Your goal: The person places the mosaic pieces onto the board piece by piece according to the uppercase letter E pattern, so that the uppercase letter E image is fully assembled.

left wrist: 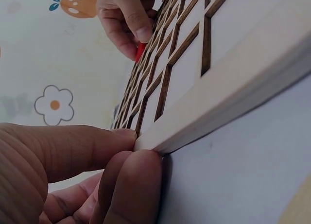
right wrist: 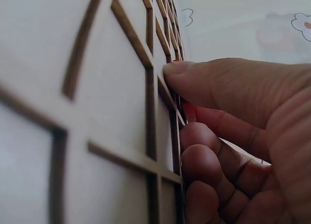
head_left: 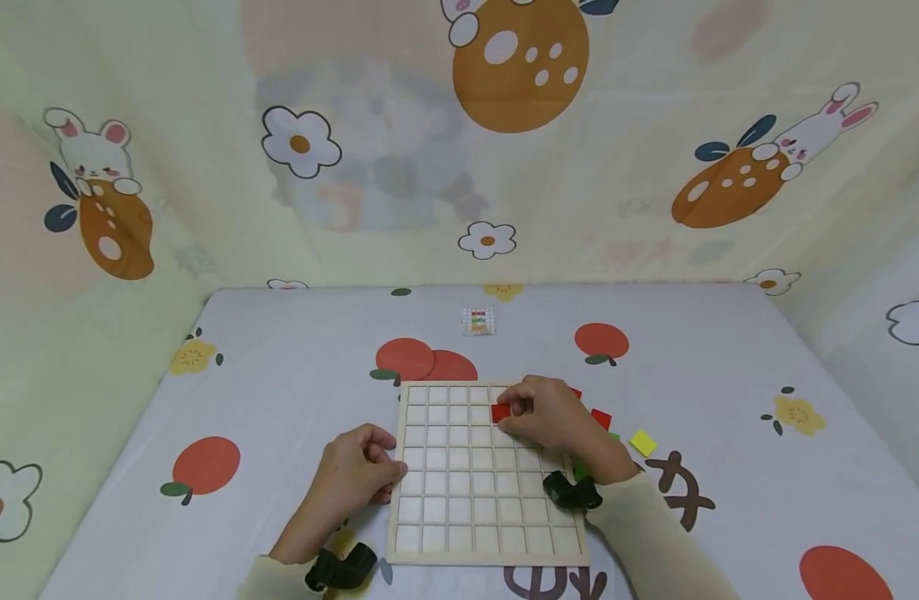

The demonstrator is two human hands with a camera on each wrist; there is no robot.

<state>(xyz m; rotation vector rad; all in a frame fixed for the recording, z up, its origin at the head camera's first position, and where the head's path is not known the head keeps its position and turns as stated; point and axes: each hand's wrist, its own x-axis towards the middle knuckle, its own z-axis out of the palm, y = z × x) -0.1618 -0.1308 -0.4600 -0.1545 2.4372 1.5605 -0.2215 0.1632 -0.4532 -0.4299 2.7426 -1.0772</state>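
A square wooden grid board [head_left: 489, 558] lies on the table, its cells pale and bordered by raised strips. My left hand [head_left: 354, 467] pinches the board's left edge, thumb on the frame [left wrist: 204, 112] and fingers against its side. Over the upper part of the grid, my right hand [head_left: 552, 421] holds a red square tile [head_left: 500, 412] between thumb and fingers, right at a cell. From the right wrist view, the red tile [right wrist: 190, 112] shows only partly behind the thumb. The right hand and forearm cover the board's upper right cells.
Just right of the board lie loose tiles, partly hidden by the right arm: a red tile [head_left: 600, 418], a green tile [head_left: 581, 469] and a yellow tile [head_left: 642, 442]. A small card with a coloured grid pattern [head_left: 478, 322] lies behind the board. Patterned cloth walls [head_left: 384, 250] enclose the table.
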